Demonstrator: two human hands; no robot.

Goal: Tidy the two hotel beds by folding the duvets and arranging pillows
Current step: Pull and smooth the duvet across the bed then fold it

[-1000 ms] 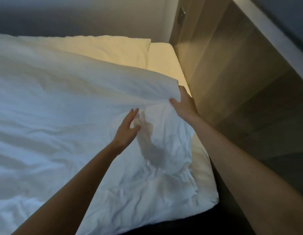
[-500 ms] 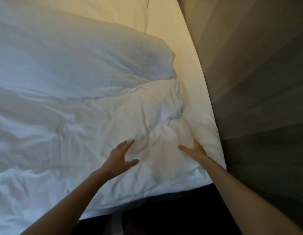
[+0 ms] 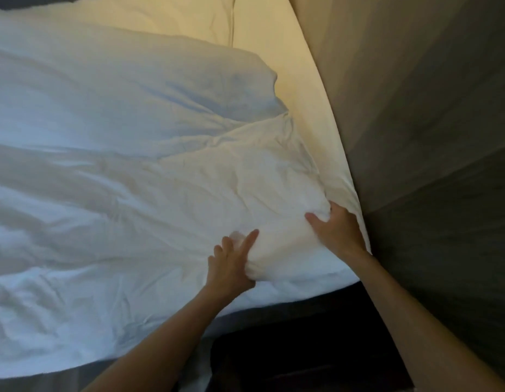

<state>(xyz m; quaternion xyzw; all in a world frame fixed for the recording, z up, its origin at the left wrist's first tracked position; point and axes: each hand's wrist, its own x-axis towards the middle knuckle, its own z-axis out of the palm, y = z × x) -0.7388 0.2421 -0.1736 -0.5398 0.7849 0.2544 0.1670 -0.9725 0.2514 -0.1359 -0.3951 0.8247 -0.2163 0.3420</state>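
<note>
Duvet [image 3: 161, 179] corner in left hand [image 3: 231, 267] and right hand [image 3: 337, 232], wall [image 3: 415, 137] just beside.

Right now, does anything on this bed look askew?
The duvet is rumpled and bunched, its folded-back edge slanting, leaving a strip of sheet bare along the right side. The left hand and right hand grip its near corner.

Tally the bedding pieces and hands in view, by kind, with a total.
Duvet: 1
Pillow: 1
Bed sheet: 1
Hands: 2, left hand and right hand
Total: 5
</note>
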